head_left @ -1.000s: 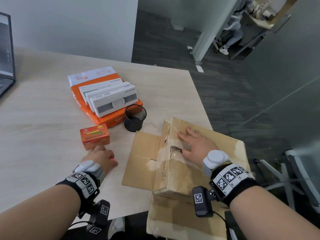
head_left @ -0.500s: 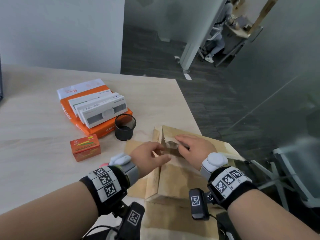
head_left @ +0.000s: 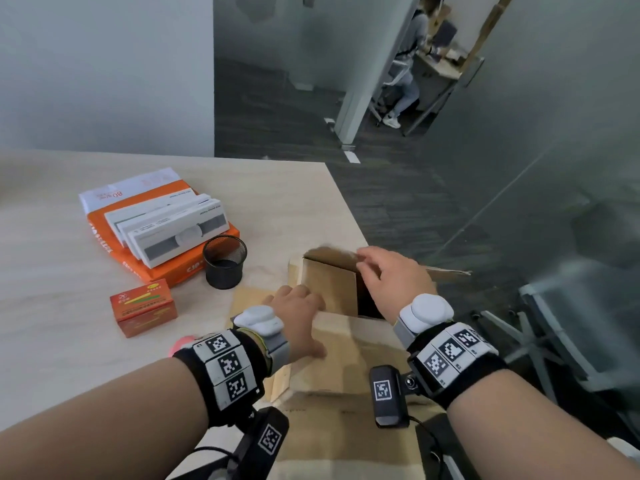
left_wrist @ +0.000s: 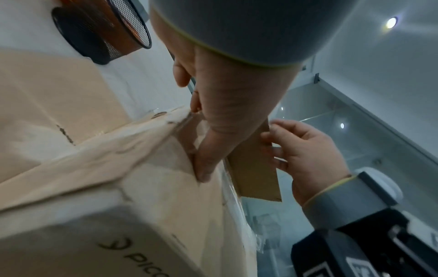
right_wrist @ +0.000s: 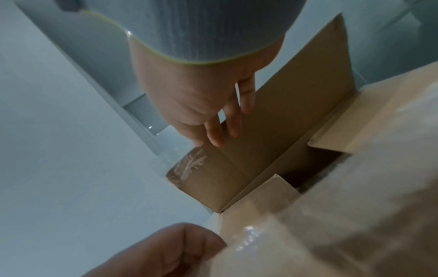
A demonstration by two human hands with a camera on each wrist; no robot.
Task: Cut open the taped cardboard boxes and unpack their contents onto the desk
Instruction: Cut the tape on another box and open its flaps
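A brown cardboard box point(head_left: 346, 358) sits at the desk's near right corner with its outer flaps spread. My right hand point(head_left: 391, 275) pinches the far inner flap point(head_left: 329, 289) and holds it upright; thumb and fingers clamp its edge point(left_wrist: 255, 174). A dark opening point(head_left: 367, 303) shows beneath it, its contents hidden. My left hand point(head_left: 298, 313) lies on the box's left top side, thumb point(left_wrist: 203, 168) pressed into the taped cardboard and fingers curled over the left flap's edge. In the right wrist view my right hand point(right_wrist: 201, 105) rests along the raised flap point(right_wrist: 284, 112).
A black mesh pen cup point(head_left: 224, 261) stands just left of the box. A small orange carton point(head_left: 143, 306) and an orange paper ream topped with white boxes point(head_left: 162, 230) lie further left. Something pink point(head_left: 181, 342) peeks out by my left wrist. A chair point(head_left: 554, 323) stands off the desk's right edge.
My left hand moved from the desk beside the orange carton onto the box. My right hand lifted the inner flap from flat to upright, exposing the opening.
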